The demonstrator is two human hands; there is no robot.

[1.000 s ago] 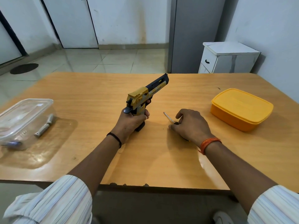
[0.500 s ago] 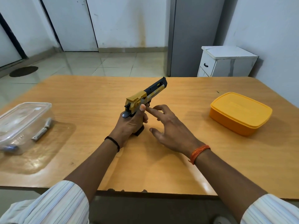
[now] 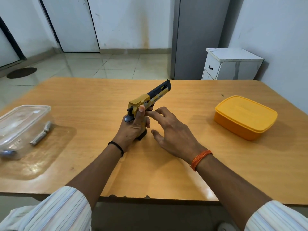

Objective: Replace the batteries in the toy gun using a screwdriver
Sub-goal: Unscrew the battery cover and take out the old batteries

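A yellow and black toy gun [image 3: 150, 97] stands butt-down on the wooden table [image 3: 93, 100], its barrel pointing away and to the right. My left hand [image 3: 133, 126] grips its handle, thumb up along the yellow side. Spread and relaxed, my right hand [image 3: 173, 130] holds nothing; its fingertips touch the gun's right side near the trigger. No screwdriver is in view. Grey batteries [image 3: 40, 135] lie in a clear plastic container [image 3: 25, 108] at the table's left edge.
A closed yellow lunch box [image 3: 245, 115] sits on the table's right side. A blue object [image 3: 7, 153] lies at the clear container's near end. Beyond the table's far right corner stands a white cabinet [image 3: 231, 64].
My right hand has left the screwdriver on the table and moved up and left to the gun, fingers opening out. My left hand keeps the gun in the same place.
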